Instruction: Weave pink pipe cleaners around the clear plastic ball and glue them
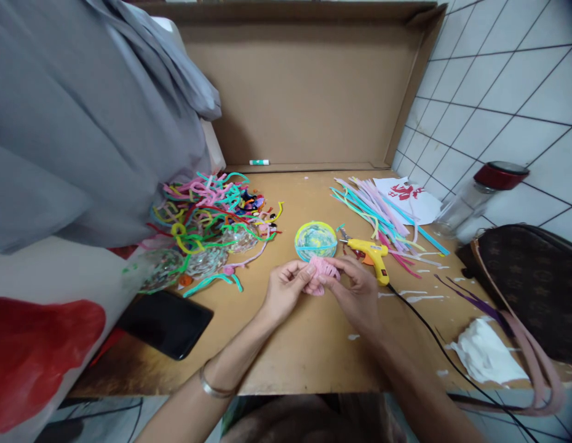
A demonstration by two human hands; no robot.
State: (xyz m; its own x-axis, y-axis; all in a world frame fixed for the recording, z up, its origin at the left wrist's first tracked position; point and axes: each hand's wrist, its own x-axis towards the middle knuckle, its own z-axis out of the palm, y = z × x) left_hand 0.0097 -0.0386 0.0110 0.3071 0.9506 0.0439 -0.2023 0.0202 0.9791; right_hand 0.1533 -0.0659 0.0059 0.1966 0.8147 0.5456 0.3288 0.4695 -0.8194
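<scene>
Between my two hands is a pink pipe-cleaner piece (321,274), bent into several close loops. My left hand (288,286) pinches its left side, thumb on top. On its right side my right hand (357,288) grips it with thumb and fingers. Just beyond them on the table lies a round disc (315,240) with a yellow and blue rim and a pale mottled middle. A yellow hot glue gun (373,253) rests to the right of the disc, close to my right hand, its nozzle pointing left and away.
Left, a heap of coloured pipe cleaners (212,215) and a black phone (168,321). Right, straight pipe cleaners (378,209), a glass bottle (475,197), a brown bag (535,289) and crumpled tissue (486,351). The glue gun's black cord (424,323) crosses the table's right side. Cardboard (309,92) stands behind.
</scene>
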